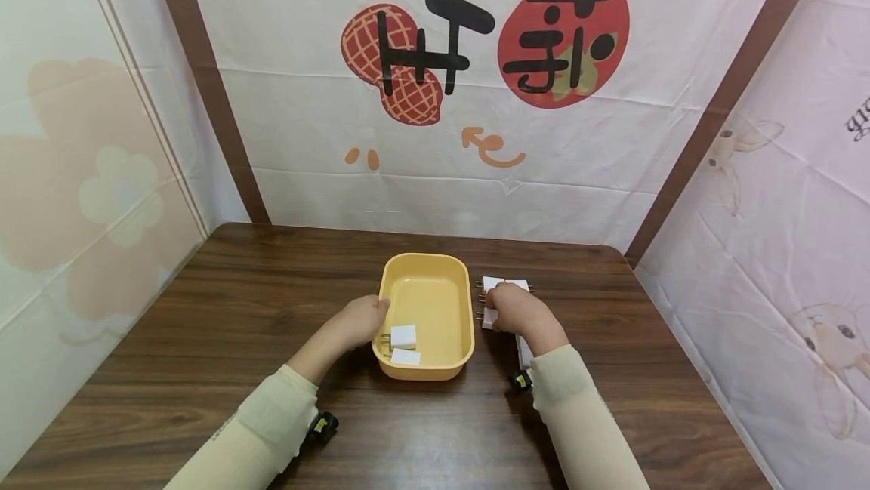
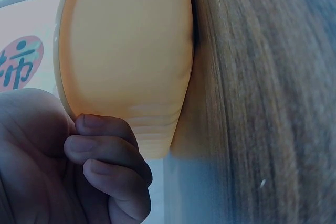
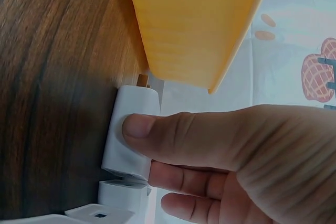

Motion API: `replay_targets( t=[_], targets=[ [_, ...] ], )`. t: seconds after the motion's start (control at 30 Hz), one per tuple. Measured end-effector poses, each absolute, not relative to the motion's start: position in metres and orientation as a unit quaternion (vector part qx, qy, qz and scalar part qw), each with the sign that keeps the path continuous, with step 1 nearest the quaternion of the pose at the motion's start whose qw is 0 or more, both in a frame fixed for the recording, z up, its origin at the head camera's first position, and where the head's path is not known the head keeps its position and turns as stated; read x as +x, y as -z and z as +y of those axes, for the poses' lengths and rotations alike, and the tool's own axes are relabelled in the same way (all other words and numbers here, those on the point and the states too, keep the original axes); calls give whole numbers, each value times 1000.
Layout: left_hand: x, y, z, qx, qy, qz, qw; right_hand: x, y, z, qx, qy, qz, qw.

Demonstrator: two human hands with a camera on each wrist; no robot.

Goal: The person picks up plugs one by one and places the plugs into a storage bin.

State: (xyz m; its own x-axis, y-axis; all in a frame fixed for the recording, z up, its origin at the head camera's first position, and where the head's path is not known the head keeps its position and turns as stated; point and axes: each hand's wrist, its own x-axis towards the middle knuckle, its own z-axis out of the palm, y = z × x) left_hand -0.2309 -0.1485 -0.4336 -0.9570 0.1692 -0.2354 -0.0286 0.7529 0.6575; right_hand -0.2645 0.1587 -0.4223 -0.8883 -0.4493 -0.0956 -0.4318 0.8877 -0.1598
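Note:
My left hand (image 1: pixel 360 322) grips the left rim of a yellow plastic bin (image 1: pixel 424 374), its fingers curled against the outer wall in the left wrist view. Inside the bin's near left corner lie two white charger plugs (image 1: pixel 403 337) with metal prongs. To the right of the bin, my right hand (image 1: pixel 525 313) is over a group of white charger plugs (image 1: pixel 492 282) on the table. The right wrist view shows the thumb pressed on the face of one charger plug (image 3: pixel 137 100), with fingers behind it. The hand partly hides the group in the head view.
The dark wood table (image 1: pixel 285 278) carries everything. More white chargers (image 3: pixel 122 195) lie right beside the held one, and others (image 1: pixel 524 352) are near the right wrist. A printed cloth (image 1: pixel 306 135) hangs behind the table, with more cloth at both sides.

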Motion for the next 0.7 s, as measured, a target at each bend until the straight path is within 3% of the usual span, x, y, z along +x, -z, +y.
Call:
replay_targets(
  t=[0.7],
  targets=[
    [-232,433,-149,41,-351,924,145,-264,422,161,-248,66,965,52]
  ],
)
